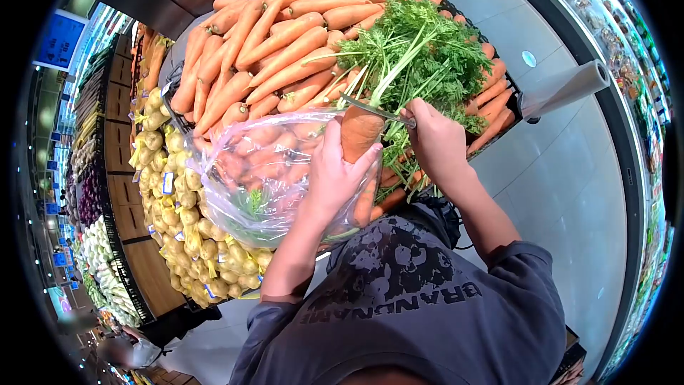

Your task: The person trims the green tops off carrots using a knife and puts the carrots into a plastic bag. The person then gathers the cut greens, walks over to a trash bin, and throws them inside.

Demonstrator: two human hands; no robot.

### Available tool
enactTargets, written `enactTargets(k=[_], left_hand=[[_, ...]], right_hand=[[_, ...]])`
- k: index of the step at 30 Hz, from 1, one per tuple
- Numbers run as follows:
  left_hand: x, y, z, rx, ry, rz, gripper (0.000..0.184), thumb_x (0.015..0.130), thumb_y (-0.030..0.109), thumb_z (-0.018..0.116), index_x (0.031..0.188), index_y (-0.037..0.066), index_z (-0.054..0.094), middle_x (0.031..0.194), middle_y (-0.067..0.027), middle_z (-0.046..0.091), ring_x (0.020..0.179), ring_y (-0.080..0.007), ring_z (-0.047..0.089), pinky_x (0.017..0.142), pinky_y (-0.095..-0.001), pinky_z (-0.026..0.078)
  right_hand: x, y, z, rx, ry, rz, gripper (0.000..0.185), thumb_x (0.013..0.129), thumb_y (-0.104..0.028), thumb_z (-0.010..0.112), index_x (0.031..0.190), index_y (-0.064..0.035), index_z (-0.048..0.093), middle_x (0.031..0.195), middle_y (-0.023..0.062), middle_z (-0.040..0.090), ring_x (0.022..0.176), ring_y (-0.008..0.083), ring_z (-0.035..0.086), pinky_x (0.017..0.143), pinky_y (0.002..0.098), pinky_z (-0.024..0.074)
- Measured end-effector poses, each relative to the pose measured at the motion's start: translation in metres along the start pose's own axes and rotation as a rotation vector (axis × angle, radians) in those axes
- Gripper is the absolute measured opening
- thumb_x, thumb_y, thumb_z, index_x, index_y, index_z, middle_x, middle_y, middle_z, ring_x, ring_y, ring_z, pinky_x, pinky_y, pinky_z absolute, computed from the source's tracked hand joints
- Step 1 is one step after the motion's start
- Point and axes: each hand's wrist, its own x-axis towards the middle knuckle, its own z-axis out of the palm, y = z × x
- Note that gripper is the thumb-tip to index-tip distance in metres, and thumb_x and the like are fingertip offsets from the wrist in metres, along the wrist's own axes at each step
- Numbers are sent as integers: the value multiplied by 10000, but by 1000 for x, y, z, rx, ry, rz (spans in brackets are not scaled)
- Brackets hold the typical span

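My left hand (338, 171) is wrapped round a thick carrot (360, 132), its leafy end pointing away from me. In my right hand (431, 135) is a knife, gripped by its handle. The knife blade (367, 105) lies across the top of the carrot, where the green stems begin. Beyond it, the carrot greens (427, 50) spread over the pile. A clear plastic bag (263, 171) with carrots inside rests beside my left hand, and a sprig of green shows in it.
A large heap of loose carrots (285, 36) fills the display in front. Bagged potatoes (178, 192) are stacked on the left, near wooden crates (125, 157). At the right edge stands a roll of plastic bags (566, 89). Refrigerated shelves (605, 14) line the far right.
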Motion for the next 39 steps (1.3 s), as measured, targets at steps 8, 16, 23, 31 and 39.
enactTargets(k=[8, 16, 23, 31, 39], left_hand=[[3, 0, -7, 82, 7, 45, 635, 840, 246, 796, 1308, -37, 475, 1068, -276, 668, 996, -463, 664, 832, -483, 540], [-15, 27, -1, 140, -186, 246, 697, 780, 257, 841, 1347, 21, 510, 1128, -233, 686, 1024, -439, 677, 864, -491, 548], [-4, 26, -24, 51, -120, 123, 670, 806, 288, 839, 1328, 22, 514, 1137, -238, 679, 1028, -423, 687, 871, -477, 544], [-12, 1, -61, -469, 40, -229, 624, 906, 168, 765, 1408, 31, 419, 1072, -80, 619, 841, -131, 634, 758, -300, 549], [51, 5, -177, -908, 342, -304, 298, 1001, 239, 619, 1155, 42, 457, 966, -82, 572, 661, -151, 584, 524, -296, 517]], right_hand=[[0, -10, 11, -21, 106, 67, 149, 961, -192, 648, 939, -93, 538, 770, 111, 664, 612, 327, 661, 518, 428, 507], [8, -4, 21, 65, -127, 259, 200, 1004, -277, 610, 1033, -95, 532, 824, 181, 686, 688, 411, 663, 587, 498, 499], [7, -5, 2, 505, -254, 242, 179, 977, -196, 639, 945, -29, 582, 773, 129, 671, 649, 313, 667, 597, 428, 488], [-17, 28, -49, 1230, 210, 607, 160, 1026, -240, 627, 1006, -82, 645, 705, -90, 519, 535, -3, 441, 463, 192, 314], [-22, 103, -15, 817, 368, 686, 208, 1043, -228, 602, 1051, -21, 618, 845, -31, 572, 715, 39, 476, 606, 218, 376]])
